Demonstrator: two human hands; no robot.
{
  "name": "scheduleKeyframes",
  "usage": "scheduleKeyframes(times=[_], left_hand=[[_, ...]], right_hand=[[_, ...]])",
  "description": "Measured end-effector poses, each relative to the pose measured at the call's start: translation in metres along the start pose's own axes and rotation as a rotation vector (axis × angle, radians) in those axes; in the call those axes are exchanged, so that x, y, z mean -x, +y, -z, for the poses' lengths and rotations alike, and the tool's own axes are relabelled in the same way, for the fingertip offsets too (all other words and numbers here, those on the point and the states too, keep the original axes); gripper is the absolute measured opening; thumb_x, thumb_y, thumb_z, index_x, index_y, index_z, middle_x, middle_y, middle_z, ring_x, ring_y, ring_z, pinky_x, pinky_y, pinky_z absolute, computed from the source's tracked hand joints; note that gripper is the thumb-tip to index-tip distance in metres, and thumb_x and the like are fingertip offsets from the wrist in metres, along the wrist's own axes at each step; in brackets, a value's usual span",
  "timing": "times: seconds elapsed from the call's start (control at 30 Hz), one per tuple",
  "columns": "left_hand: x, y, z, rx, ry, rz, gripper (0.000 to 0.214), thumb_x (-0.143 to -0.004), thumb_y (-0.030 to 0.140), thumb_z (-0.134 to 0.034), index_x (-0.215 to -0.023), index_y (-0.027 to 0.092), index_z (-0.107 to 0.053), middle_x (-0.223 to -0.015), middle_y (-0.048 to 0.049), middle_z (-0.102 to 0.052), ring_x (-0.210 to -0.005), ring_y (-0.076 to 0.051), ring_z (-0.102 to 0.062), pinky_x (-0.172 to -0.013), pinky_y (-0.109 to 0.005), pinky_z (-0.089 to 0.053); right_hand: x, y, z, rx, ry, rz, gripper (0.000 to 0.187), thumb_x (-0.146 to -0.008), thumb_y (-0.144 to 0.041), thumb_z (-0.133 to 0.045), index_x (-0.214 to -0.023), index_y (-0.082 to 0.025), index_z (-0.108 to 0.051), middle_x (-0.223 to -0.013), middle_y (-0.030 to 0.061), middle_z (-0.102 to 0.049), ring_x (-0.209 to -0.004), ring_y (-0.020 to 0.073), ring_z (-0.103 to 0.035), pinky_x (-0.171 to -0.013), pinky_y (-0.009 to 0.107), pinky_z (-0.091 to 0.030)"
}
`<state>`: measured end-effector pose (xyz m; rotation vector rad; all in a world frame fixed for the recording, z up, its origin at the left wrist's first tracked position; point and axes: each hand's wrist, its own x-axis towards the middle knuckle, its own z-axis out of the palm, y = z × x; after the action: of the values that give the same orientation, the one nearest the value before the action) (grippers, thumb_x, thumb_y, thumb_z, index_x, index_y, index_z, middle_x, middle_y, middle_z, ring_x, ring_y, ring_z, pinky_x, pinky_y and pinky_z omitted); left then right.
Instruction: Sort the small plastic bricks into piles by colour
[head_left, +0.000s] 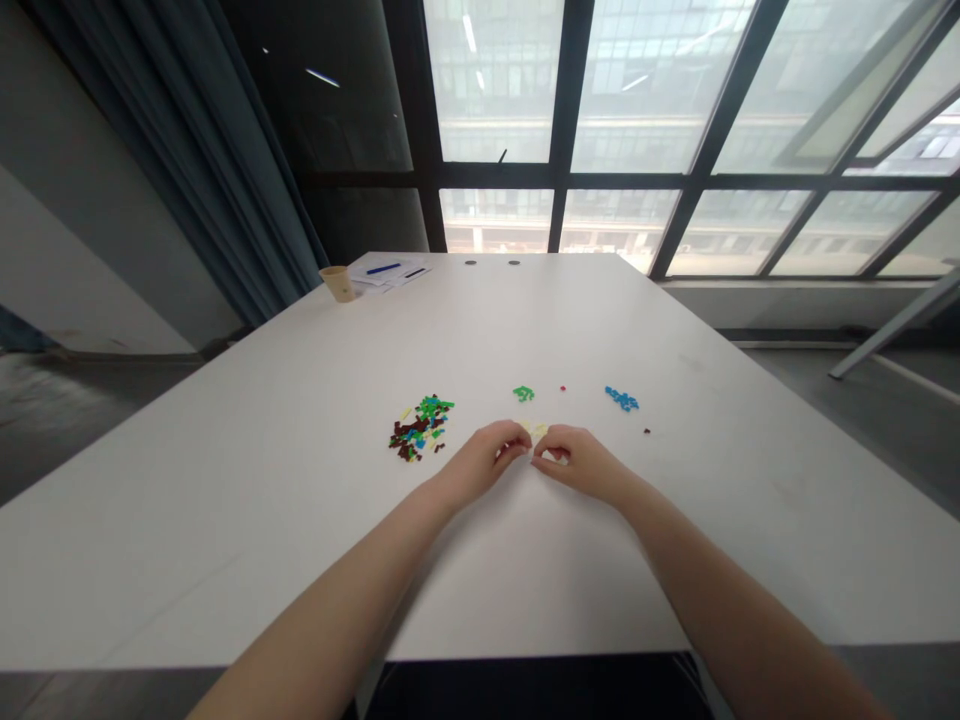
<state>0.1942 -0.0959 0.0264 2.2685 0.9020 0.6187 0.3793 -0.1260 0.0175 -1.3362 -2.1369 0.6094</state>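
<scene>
My left hand (495, 446) and my right hand (571, 458) meet low over the white table, fingertips almost touching. Both have their fingers curled into a pinch; whatever sits between the fingertips is too small to make out. Several pale yellow pieces (540, 429) lie just beyond the fingers, partly hidden by them. Left of my left hand is a mixed pile of small brown, green, blue and yellow pieces (414, 434). Past the hands lie a small group of green pieces (523, 393) and a single red piece (562, 388). Blue pieces (622, 399) form a group to the right.
One dark brown piece (646, 431) lies apart on the right. At the table's (525, 320) far left stand a tan paper cup (339, 284) and papers (382, 280) with a blue pen (384, 268). Two grey discs (514, 263) are near the far edge, before the windows.
</scene>
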Motion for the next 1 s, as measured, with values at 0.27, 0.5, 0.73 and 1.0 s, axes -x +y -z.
scheduleKeyframes(times=[0.27, 0.5, 0.73, 1.0], left_hand=[[0.001, 0.003, 0.004, 0.03, -0.024, -0.01, 0.011, -0.08, 0.024, -0.047, -0.082, 0.018, -0.056, -0.079, -0.0004, -0.059, -0.075, -0.012, -0.052, -0.07, -0.024, -0.041], [0.002, -0.001, 0.004, 0.017, 0.009, -0.008, 0.013, -0.079, 0.028, -0.048, -0.08, 0.018, -0.056, -0.077, 0.0004, -0.059, -0.073, -0.012, -0.052, -0.07, -0.024, -0.041], [0.001, 0.004, 0.006, 0.005, 0.027, 0.029, 0.019, -0.081, 0.034, -0.045, -0.08, 0.017, -0.055, -0.076, -0.0001, -0.059, -0.07, -0.012, -0.051, -0.067, -0.024, -0.041], [0.0, -0.004, 0.002, -0.111, -0.043, 0.068, 0.023, -0.083, 0.032, -0.04, -0.078, 0.017, -0.056, -0.071, -0.0005, -0.057, -0.064, -0.012, -0.047, -0.061, -0.024, -0.039]], right_hand=[[-0.002, 0.0, -0.004, -0.07, 0.051, 0.059, 0.004, -0.071, -0.021, -0.06, -0.071, -0.018, -0.063, -0.062, -0.0034, -0.048, -0.056, 0.0077, -0.041, -0.054, 0.02, -0.032], [-0.001, -0.004, 0.002, -0.093, 0.099, 0.089, 0.011, -0.075, -0.029, -0.059, -0.074, -0.019, -0.064, -0.061, -0.003, -0.047, -0.055, 0.0077, -0.04, -0.054, 0.021, -0.033], [-0.001, -0.006, 0.008, -0.073, 0.184, 0.135, 0.009, -0.075, -0.024, -0.057, -0.076, -0.019, -0.064, -0.061, -0.0021, -0.048, -0.057, 0.0091, -0.043, -0.057, 0.022, -0.036], [0.011, -0.023, 0.036, -0.102, 0.384, 0.253, 0.009, -0.075, -0.028, -0.06, -0.073, -0.02, -0.063, -0.064, 0.0002, -0.052, -0.062, 0.0118, -0.05, -0.063, 0.027, -0.042]])
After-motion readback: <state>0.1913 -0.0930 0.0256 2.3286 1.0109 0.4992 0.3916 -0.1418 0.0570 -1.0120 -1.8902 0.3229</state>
